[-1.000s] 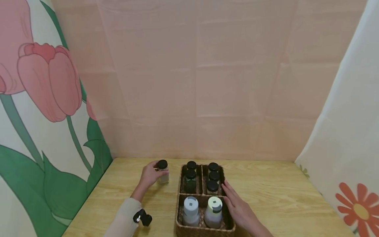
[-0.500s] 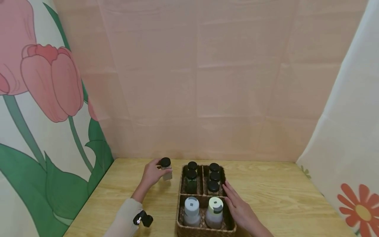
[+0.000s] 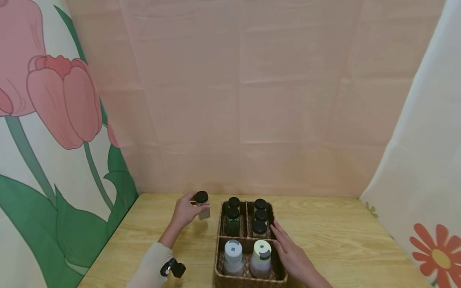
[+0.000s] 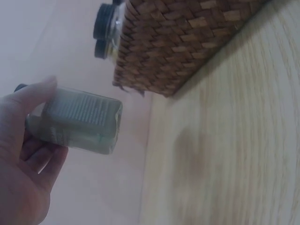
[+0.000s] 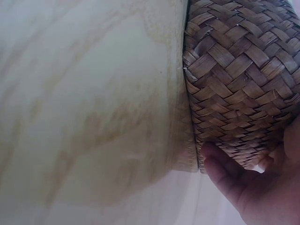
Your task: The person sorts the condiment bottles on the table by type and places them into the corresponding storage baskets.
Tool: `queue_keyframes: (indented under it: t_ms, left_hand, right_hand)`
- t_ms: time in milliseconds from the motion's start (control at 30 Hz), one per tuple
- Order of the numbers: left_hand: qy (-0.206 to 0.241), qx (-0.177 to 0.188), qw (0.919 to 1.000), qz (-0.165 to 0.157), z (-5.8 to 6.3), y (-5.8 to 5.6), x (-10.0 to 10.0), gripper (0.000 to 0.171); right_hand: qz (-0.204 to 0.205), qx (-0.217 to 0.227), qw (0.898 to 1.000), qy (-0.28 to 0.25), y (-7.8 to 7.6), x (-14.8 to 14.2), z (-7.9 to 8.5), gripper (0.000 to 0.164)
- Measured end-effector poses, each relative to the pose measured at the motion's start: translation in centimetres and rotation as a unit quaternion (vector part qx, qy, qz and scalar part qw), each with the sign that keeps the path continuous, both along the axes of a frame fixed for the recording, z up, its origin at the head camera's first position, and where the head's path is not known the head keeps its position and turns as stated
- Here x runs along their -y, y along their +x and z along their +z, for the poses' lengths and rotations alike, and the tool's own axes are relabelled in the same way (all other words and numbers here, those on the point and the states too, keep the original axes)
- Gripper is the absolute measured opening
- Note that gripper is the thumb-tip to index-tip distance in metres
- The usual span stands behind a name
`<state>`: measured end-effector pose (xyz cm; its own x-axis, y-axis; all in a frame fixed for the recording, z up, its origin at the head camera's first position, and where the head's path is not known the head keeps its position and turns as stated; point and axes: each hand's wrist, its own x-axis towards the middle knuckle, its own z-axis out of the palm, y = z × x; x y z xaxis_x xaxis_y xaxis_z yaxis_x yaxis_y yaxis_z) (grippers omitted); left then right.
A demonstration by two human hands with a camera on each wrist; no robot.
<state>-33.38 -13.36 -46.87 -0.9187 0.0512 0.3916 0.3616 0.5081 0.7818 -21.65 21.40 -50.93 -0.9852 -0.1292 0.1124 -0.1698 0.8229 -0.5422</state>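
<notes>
My left hand [image 3: 184,210] grips a small clear spice jar [image 3: 204,212] with a black lid, left of the woven basket [image 3: 251,282]. In the left wrist view the jar [image 4: 79,119] is raised off the table, thumb on one side and fingers on the other, with printed text on its side. My right hand [image 3: 291,253] lies along the basket's right wall, its fingers extended against the weave. The right wrist view has the fingertips near the wall's lower edge. Black-lidded jars stand in the basket's two far compartments, including a green one [image 3: 232,225].
In the basket's near compartment stand a white-capped bottle [image 3: 233,258] and a bottle with a pale yellow cap [image 3: 261,259]. The basket sits on a wood-grain table [image 3: 342,244], backed by a pink cloth [image 3: 237,120]. Flower-printed cloths hang at both sides.
My left hand has lifted the spice jar slightly and brought it a little to the right, tilting it. My right hand stays on the basket wall.
</notes>
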Motion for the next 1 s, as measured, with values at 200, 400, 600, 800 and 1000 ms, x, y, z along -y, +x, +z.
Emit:
queue_keyframes:
  t_ms: [200,400,600,800,1000]
  left_hand:
    - [-0.003,-0.009,1.0,-0.003,0.9,0.8,-0.5,0.055]
    - [-0.002,-0.017,0.9998,-0.009,1.6,1.2,-1.0,0.056]
    - [0.001,-0.038,0.9991,-0.018,1.9,1.4,-1.5,0.048]
    - [-0.001,-0.059,0.9979,-0.027,2.4,1.9,-1.9,0.047]
    - [0.004,-0.089,0.9946,-0.053,3.2,2.7,-2.5,0.049]
  right_hand:
    - [0.005,0.002,1.0,-0.002,0.0,-0.1,0.0,0.065]
    - [0.004,-0.005,1.0,0.0,-0.1,-0.1,0.1,0.062]
    - [0.0,-0.003,1.0,0.002,-0.1,-0.3,0.1,0.062]
    - [0.0,0.005,1.0,-0.001,0.0,-0.4,0.2,0.064]
    - [0.0,0.005,1.0,-0.001,0.2,-0.4,0.2,0.065]
